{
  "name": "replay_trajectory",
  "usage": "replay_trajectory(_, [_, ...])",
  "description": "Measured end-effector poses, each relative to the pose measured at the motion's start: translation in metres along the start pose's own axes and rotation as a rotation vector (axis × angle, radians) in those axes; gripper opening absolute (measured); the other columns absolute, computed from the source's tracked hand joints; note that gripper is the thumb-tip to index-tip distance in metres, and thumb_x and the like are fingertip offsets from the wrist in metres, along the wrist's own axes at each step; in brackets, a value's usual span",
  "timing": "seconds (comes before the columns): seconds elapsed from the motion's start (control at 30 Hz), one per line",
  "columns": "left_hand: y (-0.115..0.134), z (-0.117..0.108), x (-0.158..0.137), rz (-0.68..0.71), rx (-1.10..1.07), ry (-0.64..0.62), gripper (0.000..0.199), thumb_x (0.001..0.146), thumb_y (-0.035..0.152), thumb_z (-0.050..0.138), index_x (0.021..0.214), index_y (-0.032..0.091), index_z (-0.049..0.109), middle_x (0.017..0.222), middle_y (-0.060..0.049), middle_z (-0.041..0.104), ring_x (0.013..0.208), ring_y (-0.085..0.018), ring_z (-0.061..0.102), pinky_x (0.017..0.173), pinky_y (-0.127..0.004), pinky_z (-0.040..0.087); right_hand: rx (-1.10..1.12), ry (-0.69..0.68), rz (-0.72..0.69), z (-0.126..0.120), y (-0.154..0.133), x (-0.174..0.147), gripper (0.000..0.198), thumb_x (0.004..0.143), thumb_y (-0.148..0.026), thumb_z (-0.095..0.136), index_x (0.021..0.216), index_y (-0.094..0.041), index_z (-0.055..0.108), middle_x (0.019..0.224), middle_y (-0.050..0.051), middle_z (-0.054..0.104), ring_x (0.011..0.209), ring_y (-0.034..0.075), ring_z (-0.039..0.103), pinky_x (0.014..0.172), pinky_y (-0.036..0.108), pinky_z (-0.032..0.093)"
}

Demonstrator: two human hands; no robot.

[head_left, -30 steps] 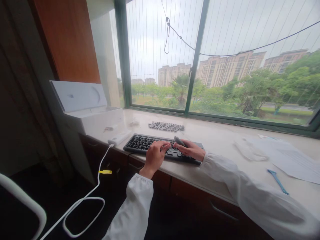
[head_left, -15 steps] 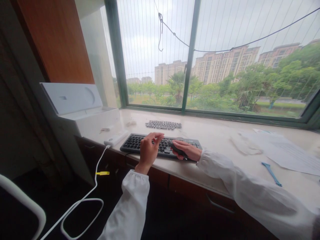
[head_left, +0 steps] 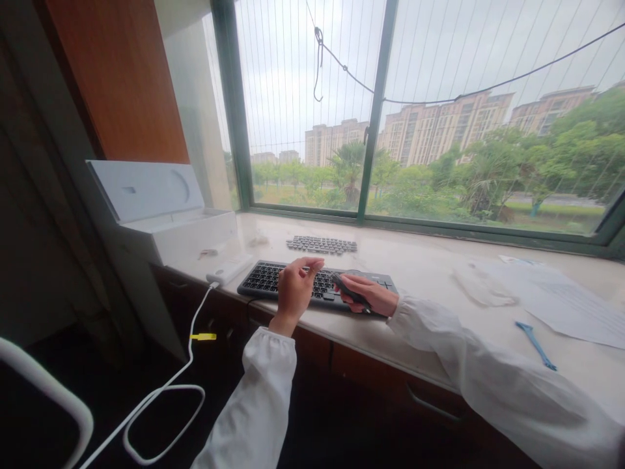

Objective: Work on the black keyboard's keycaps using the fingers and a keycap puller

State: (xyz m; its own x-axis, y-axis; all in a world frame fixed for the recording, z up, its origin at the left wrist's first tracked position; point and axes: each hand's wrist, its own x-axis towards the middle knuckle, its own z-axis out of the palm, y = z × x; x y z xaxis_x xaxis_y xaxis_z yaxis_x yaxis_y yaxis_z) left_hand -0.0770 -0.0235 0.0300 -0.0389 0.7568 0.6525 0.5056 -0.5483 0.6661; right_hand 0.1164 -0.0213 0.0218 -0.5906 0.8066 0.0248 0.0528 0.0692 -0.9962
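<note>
A black keyboard [head_left: 263,279] lies along the front of the pale windowsill counter, many of its key places bare of caps. Over its middle, my left hand [head_left: 297,286] is raised with thumb and fingertips pinched together. Whatever those fingertips hold, if anything, is too small to make out. Just to the right, my right hand [head_left: 375,295] grips a dark elongated handheld tool [head_left: 350,290], whose tip points up and left toward the left fingertips. That hand hides part of the keyboard's right side. Behind the keyboard, loose keycaps [head_left: 322,245] are laid out in rows.
An open white box [head_left: 190,234] stands at the left, near a white power strip [head_left: 224,270] with its cable [head_left: 194,319] hanging down. On the right lie a blue plastic tool [head_left: 536,346], a crumpled clear bag [head_left: 483,283] and papers [head_left: 571,303]. A window closes off the back.
The view has shifted slightly, so everything sits a little farther right. Both hands keep nearly the same pose over the keyboard, the right one still gripping the dark tool.
</note>
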Motion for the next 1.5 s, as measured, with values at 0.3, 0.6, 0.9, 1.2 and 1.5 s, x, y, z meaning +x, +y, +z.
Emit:
replay_trajectory(0.3, [-0.026, 0.011, -0.025, 0.033, 0.200, -0.018, 0.032, 0.093, 0.041, 0.042, 0.096, 0.024, 0.069, 0.093, -0.003, 0.068, 0.072, -0.013, 0.059, 0.070, -0.024, 0.044, -0.794, 0.402, -0.157, -0.034, -0.005, 0.004, 0.046, 0.076, -0.061, 0.056, 0.065, -0.019, 0.043, 0.057, -0.005, 0.039, 0.056, 0.010, 0.036, 0.053, 0.025, 0.029])
replay_trajectory(0.6, [-0.031, 0.016, -0.033, 0.040, 0.346, -0.087, 0.030, 0.094, 0.037, 0.040, 0.088, 0.024, 0.067, 0.093, -0.003, 0.064, 0.087, -0.015, 0.058, 0.073, -0.025, 0.043, -1.293, 0.295, -0.141, -0.022, -0.004, 0.015, 0.035, 0.084, -0.047, 0.050, 0.069, -0.019, 0.066, 0.068, 0.004, 0.063, 0.061, 0.015, 0.052, 0.059, 0.027, 0.036])
replay_trajectory(0.9, [-0.032, 0.015, -0.034, 0.057, 0.383, -0.140, 0.029, 0.093, 0.038, 0.041, 0.090, 0.025, 0.066, 0.092, -0.002, 0.064, 0.089, -0.015, 0.057, 0.073, -0.026, 0.041, -1.584, 0.258, 0.093, -0.012, -0.014, 0.028, 0.033, 0.076, -0.052, 0.060, 0.079, -0.021, 0.072, 0.074, 0.009, 0.068, 0.067, 0.020, 0.061, 0.056, 0.027, 0.036])
replay_trajectory(1.2, [-0.033, 0.015, -0.033, 0.038, 0.385, -0.178, 0.027, 0.093, 0.039, 0.042, 0.093, 0.026, 0.066, 0.095, -0.001, 0.065, 0.091, -0.015, 0.056, 0.075, -0.026, 0.040, -1.697, 0.176, 0.227, -0.005, -0.030, 0.037, 0.035, 0.075, -0.052, 0.061, 0.090, -0.023, 0.072, 0.085, 0.011, 0.068, 0.077, 0.023, 0.064, 0.059, 0.028, 0.040])
replay_trajectory(1.5, [-0.033, 0.015, -0.033, 0.042, 0.375, -0.162, 0.026, 0.093, 0.037, 0.042, 0.091, 0.027, 0.065, 0.093, 0.000, 0.065, 0.089, -0.015, 0.056, 0.073, -0.026, 0.039, -1.708, 0.012, 0.108, -0.016, -0.021, 0.037, 0.036, 0.082, -0.051, 0.054, 0.091, -0.018, 0.066, 0.093, 0.011, 0.069, 0.088, 0.023, 0.064, 0.066, 0.027, 0.042])
